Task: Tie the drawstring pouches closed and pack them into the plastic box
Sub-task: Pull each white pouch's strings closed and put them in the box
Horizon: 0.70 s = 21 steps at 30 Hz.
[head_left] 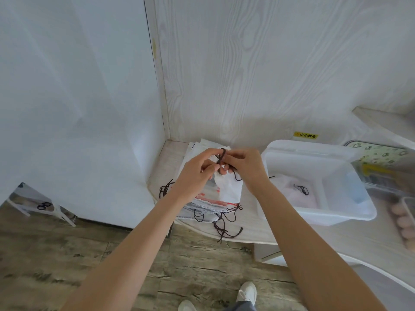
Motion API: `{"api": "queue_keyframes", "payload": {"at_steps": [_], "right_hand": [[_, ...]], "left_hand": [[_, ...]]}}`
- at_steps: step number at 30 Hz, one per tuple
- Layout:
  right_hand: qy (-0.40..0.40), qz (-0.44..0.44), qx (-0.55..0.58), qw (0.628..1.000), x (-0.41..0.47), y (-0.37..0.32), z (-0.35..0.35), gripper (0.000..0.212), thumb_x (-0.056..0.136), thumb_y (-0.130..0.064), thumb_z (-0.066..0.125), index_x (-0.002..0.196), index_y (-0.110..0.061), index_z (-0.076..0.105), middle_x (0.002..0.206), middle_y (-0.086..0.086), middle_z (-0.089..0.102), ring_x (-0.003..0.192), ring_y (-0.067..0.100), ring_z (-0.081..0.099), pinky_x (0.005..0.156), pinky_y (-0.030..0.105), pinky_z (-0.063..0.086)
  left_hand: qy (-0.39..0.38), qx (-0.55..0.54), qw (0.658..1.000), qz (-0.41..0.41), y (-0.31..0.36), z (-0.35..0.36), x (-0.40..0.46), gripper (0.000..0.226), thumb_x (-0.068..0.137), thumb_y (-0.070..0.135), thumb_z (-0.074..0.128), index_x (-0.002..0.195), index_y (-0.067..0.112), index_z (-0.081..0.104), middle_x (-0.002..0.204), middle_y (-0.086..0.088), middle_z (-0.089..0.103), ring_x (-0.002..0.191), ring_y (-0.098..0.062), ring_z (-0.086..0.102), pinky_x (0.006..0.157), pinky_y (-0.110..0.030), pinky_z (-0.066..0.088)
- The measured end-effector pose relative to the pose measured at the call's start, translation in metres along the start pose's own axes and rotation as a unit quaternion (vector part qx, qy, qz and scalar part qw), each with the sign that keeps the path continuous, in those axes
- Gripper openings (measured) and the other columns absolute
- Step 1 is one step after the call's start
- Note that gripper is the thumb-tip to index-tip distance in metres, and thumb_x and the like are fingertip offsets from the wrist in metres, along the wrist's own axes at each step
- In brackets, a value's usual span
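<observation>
A small white drawstring pouch (229, 187) hangs in the air between my two hands, above a stack of pouches (207, 209) on the table corner. My left hand (197, 173) pinches the pouch's neck and dark cord. My right hand (244, 167) pinches the dark drawstring (222, 156), which loops over its fingers. The translucent plastic box (350, 212) stands open to the right of the stack, with a tied pouch (301, 194) lying inside it.
Loose dark cords (224, 230) trail off the stack over the white table's (314, 236) front edge. A tray of eggs (404, 223) and a lidded container (381, 158) sit right of the box. A wall corner stands right behind the stack.
</observation>
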State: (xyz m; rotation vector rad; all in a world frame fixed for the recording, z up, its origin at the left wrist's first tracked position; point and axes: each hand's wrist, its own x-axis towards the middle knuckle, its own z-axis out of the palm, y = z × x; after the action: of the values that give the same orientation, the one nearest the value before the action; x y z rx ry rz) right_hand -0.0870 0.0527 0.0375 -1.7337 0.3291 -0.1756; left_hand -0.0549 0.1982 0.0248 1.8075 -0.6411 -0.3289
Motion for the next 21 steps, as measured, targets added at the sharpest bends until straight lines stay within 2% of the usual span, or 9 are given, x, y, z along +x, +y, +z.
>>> {"api": "queue_keyframes", "payload": {"at_steps": [2,5,8,9,11,13,15,17,21], "right_hand": [[-0.009,-0.001,0.007,1.0,-0.003,0.002,0.001,0.014,0.086,0.001,0.058,0.083,0.004,0.071,0.055,0.008,0.062,0.047,0.006,0.055,0.052,0.011,0.043],[-0.064,0.033,0.027,0.997,-0.006,0.002,0.0,0.022,0.088,-0.001,0.051,0.076,0.0,0.069,0.064,0.012,0.062,0.056,0.007,0.058,0.06,0.01,0.045],[-0.068,0.05,-0.021,0.996,-0.002,0.006,0.0,0.019,0.085,-0.014,0.061,0.075,-0.003,0.073,0.07,0.019,0.068,0.066,0.022,0.059,0.072,0.028,0.048],[-0.056,0.046,-0.047,0.996,-0.001,0.008,0.002,0.019,0.083,-0.021,0.066,0.074,-0.006,0.074,0.071,0.019,0.069,0.066,0.027,0.056,0.071,0.035,0.045],[-0.034,0.046,-0.05,0.997,0.0,0.01,0.004,0.02,0.082,-0.024,0.069,0.075,-0.006,0.075,0.07,0.02,0.069,0.063,0.029,0.055,0.071,0.038,0.044],[-0.033,0.077,0.034,0.996,0.0,0.009,0.003,0.022,0.087,-0.017,0.064,0.086,0.004,0.072,0.069,0.02,0.066,0.06,0.021,0.06,0.07,0.028,0.051],[-0.048,0.124,0.159,0.978,-0.001,0.009,0.002,0.022,0.091,-0.011,0.057,0.092,0.008,0.067,0.067,0.015,0.061,0.055,0.012,0.061,0.06,0.015,0.051],[-0.055,0.156,0.235,0.958,-0.001,0.009,0.001,0.02,0.093,-0.009,0.052,0.093,0.006,0.066,0.065,0.01,0.059,0.052,0.007,0.058,0.052,0.011,0.048],[-0.066,0.159,0.279,0.945,-0.003,0.006,-0.002,0.016,0.094,-0.005,0.05,0.092,0.001,0.064,0.06,0.001,0.063,0.047,0.004,0.056,0.043,0.01,0.043]], "left_hand": [[0.003,0.021,1.0,0.002,0.001,0.0,0.002,0.033,0.092,0.009,0.052,0.116,0.032,0.055,0.068,0.017,0.067,0.067,-0.008,0.058,0.07,-0.021,0.047],[0.011,0.062,0.998,0.0,0.001,0.0,0.005,0.034,0.091,0.01,0.052,0.119,0.029,0.057,0.075,0.009,0.067,0.07,-0.014,0.061,0.068,-0.024,0.048],[0.002,0.113,0.994,0.009,0.002,0.003,0.006,0.029,0.091,0.009,0.053,0.117,0.023,0.057,0.069,0.013,0.062,0.06,-0.001,0.057,0.058,-0.011,0.042],[0.001,0.122,0.992,0.014,0.003,0.004,0.005,0.026,0.092,0.009,0.052,0.114,0.021,0.055,0.067,0.009,0.063,0.057,-0.004,0.056,0.056,-0.013,0.04],[0.012,0.111,0.994,0.013,0.005,0.006,0.004,0.023,0.091,0.008,0.053,0.109,0.021,0.048,0.069,-0.001,0.067,0.057,-0.015,0.057,0.053,-0.019,0.041],[0.033,0.048,0.998,-0.007,0.005,0.003,0.003,0.025,0.089,0.008,0.057,0.103,0.02,0.041,0.07,0.0,0.069,0.056,-0.004,0.059,0.052,-0.012,0.04],[0.044,-0.031,0.998,-0.039,0.004,0.001,0.002,0.023,0.088,0.01,0.06,0.099,0.017,0.041,0.072,0.001,0.071,0.056,0.003,0.058,0.053,-0.007,0.038],[0.047,-0.086,0.992,-0.079,0.002,0.0,0.002,0.019,0.088,0.012,0.06,0.097,0.016,0.043,0.076,-0.003,0.073,0.057,0.001,0.057,0.048,-0.008,0.035],[0.047,-0.152,0.976,-0.147,-0.006,-0.001,0.006,0.016,0.086,0.008,0.063,0.096,0.014,0.053,0.076,0.001,0.074,0.069,-0.009,0.057,0.049,-0.012,0.039]]}}
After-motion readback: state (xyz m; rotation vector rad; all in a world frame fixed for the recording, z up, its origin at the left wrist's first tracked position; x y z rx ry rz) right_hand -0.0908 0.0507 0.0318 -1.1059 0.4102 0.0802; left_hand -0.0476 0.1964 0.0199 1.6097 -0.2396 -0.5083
